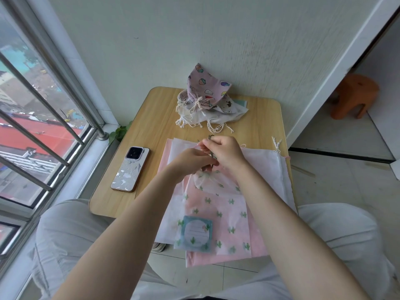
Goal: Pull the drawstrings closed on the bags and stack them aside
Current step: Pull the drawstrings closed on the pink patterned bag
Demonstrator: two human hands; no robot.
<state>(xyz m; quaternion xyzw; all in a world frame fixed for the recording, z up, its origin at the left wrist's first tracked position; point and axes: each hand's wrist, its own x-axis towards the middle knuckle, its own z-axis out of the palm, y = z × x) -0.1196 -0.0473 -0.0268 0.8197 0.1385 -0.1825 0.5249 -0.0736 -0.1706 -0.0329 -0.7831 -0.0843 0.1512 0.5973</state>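
Note:
A translucent pink bag printed with green cacti (pixel 218 204) lies in front of me on top of other flat white and pink bags (pixel 268 169). Its mouth is gathered into a pucker just below my hands. My left hand (pixel 190 159) and my right hand (pixel 225 154) meet above that pucker, and both pinch the bag's thin dark drawstring between curled fingers. A blue square label (pixel 195 233) shows at the bag's lower end. At the back of the table sits a pile of closed drawstring bags (pixel 205 98), a pink fruit-print one on top.
A phone (pixel 131 172) lies face down on the left of the small wooden table (pixel 151 126). A window with metal bars is on the left, and a wall stands right behind the table. An orange stool (pixel 355 94) stands beyond the doorway at right.

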